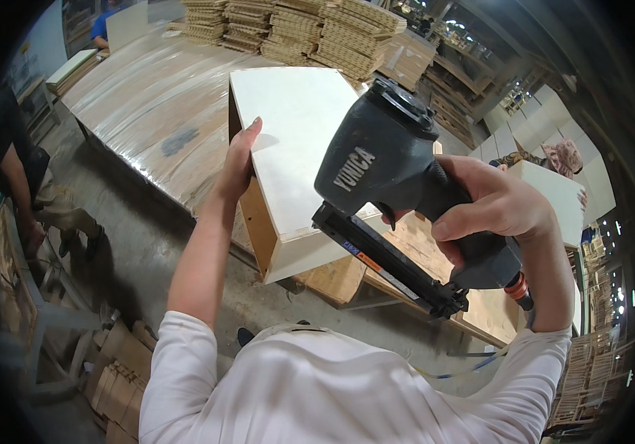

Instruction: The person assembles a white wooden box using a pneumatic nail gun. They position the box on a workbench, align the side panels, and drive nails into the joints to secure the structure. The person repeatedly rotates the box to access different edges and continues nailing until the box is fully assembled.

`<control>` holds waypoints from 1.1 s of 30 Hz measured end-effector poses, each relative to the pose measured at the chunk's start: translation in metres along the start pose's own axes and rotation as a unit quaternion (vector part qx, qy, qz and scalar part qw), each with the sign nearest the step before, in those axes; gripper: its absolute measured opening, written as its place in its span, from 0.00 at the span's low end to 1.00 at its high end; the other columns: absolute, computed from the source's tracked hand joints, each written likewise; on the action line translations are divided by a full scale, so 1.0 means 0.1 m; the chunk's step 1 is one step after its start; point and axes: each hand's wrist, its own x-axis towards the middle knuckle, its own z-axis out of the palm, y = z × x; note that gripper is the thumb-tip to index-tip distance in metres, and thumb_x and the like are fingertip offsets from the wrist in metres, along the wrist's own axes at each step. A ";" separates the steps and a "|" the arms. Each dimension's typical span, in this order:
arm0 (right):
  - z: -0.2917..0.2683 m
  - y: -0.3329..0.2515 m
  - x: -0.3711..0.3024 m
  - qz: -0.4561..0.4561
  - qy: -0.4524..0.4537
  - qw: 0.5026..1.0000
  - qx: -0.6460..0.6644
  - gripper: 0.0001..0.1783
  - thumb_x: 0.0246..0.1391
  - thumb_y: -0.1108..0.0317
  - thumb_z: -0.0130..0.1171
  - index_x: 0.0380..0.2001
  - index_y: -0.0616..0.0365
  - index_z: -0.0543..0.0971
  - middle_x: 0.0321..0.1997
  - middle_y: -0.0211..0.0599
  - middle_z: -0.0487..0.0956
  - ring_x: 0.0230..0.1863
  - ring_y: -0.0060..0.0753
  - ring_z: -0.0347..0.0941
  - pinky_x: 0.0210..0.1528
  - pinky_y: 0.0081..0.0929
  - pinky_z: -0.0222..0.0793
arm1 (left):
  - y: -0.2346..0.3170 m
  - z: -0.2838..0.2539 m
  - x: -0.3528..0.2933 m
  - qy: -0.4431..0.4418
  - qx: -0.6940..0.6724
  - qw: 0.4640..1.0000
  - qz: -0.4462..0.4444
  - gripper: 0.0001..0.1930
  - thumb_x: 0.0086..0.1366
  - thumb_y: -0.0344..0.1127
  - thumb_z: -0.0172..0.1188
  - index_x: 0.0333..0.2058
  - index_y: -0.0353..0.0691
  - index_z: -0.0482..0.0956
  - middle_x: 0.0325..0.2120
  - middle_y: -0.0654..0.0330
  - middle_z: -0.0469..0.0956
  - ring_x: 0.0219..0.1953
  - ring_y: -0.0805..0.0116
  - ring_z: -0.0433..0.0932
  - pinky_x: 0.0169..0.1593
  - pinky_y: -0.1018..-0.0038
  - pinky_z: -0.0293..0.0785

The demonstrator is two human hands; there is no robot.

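My right hand (499,200) is wrapped round the handle of a black pneumatic nail gun (377,140), raised close in front of me. Its long magazine points down to the right, and a finger is near the trigger. Behind it stands a white wooden box (295,133), with a smooth white top and a brown open side on the left. At that box's left edge my left hand (243,155) holds on, the thumb against the white panel and the other fingers mostly hidden. The nail gun covers part of the box's right side.
A plywood-topped bench (414,244) lies under the box. To the left is a large plastic-wrapped stack of boards (140,96), with bundled wood strips (288,33) behind it. One person (18,163) stands at far left; another (562,159) handles a white panel (550,196) at right.
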 end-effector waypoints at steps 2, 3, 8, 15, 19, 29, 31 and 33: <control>0.04 -0.05 0.05 0.004 -0.025 0.999 -0.023 0.19 0.47 0.74 0.60 0.45 0.66 0.71 0.30 0.34 0.76 0.21 0.24 0.74 0.22 0.20 0.72 | 0.00 -0.01 0.03 -0.002 -0.006 1.000 -0.002 0.26 0.71 0.51 0.43 0.51 0.32 0.72 0.43 0.55 0.77 0.43 0.69 0.77 0.47 0.73 0.71; 0.05 -0.07 0.08 0.012 -0.034 0.999 -0.030 0.19 0.48 0.74 0.59 0.45 0.65 0.72 0.30 0.34 0.76 0.21 0.24 0.74 0.22 0.20 0.71 | -0.02 -0.01 0.03 0.006 -0.012 1.000 0.001 0.26 0.70 0.51 0.45 0.50 0.31 0.72 0.42 0.55 0.77 0.41 0.69 0.77 0.46 0.73 0.71; 0.05 -0.02 0.25 0.017 -0.065 0.997 -0.048 0.17 0.49 0.72 0.58 0.43 0.63 0.72 0.30 0.34 0.76 0.21 0.23 0.74 0.22 0.20 0.70 | -0.02 -0.03 0.06 0.015 -0.012 1.000 0.003 0.28 0.69 0.52 0.47 0.50 0.28 0.71 0.41 0.53 0.77 0.41 0.67 0.77 0.45 0.73 0.71; -0.05 0.12 -0.06 -0.002 0.017 1.000 0.005 0.24 0.46 0.75 0.60 0.48 0.67 0.68 0.31 0.37 0.76 0.21 0.26 0.74 0.24 0.24 0.72 | -0.34 -0.14 -0.28 -0.022 0.000 1.000 0.001 0.42 0.66 0.70 0.35 0.60 0.36 0.64 0.55 0.56 0.70 0.55 0.62 0.71 0.57 0.63 0.65; -0.23 0.61 -0.52 -0.080 0.148 0.979 0.113 0.29 0.42 0.80 0.59 0.51 0.71 0.64 0.34 0.44 0.77 0.20 0.30 0.74 0.23 0.28 0.73 | -0.70 -0.75 -0.82 -0.052 0.002 0.984 -0.172 0.45 0.60 0.77 0.30 0.57 0.42 0.68 0.49 0.56 0.76 0.49 0.61 0.76 0.53 0.59 0.68; -0.25 1.75 -0.93 -0.071 0.301 0.934 0.177 0.30 0.38 0.80 0.55 0.51 0.69 0.64 0.39 0.47 0.76 0.19 0.32 0.74 0.21 0.28 0.73 | 0.02 -0.03 0.20 0.018 -0.111 0.986 -0.119 0.26 0.64 0.54 0.46 0.47 0.35 0.72 0.33 0.57 0.78 0.35 0.65 0.78 0.41 0.68 0.76; -0.25 1.90 -1.00 -0.064 0.298 0.933 0.191 0.30 0.38 0.81 0.55 0.50 0.69 0.65 0.41 0.46 0.76 0.19 0.33 0.74 0.21 0.28 0.73 | 0.04 0.00 0.02 0.043 -0.092 0.989 -0.112 0.23 0.62 0.48 0.47 0.45 0.33 0.73 0.34 0.56 0.78 0.35 0.64 0.78 0.40 0.68 0.77; -0.29 1.98 -1.04 -0.087 0.298 0.928 0.206 0.31 0.37 0.80 0.56 0.51 0.70 0.65 0.41 0.46 0.76 0.19 0.33 0.74 0.21 0.28 0.73 | 0.08 -0.08 -0.26 0.130 -0.045 0.986 -0.096 0.22 0.62 0.47 0.49 0.44 0.33 0.73 0.35 0.55 0.78 0.35 0.64 0.78 0.40 0.68 0.77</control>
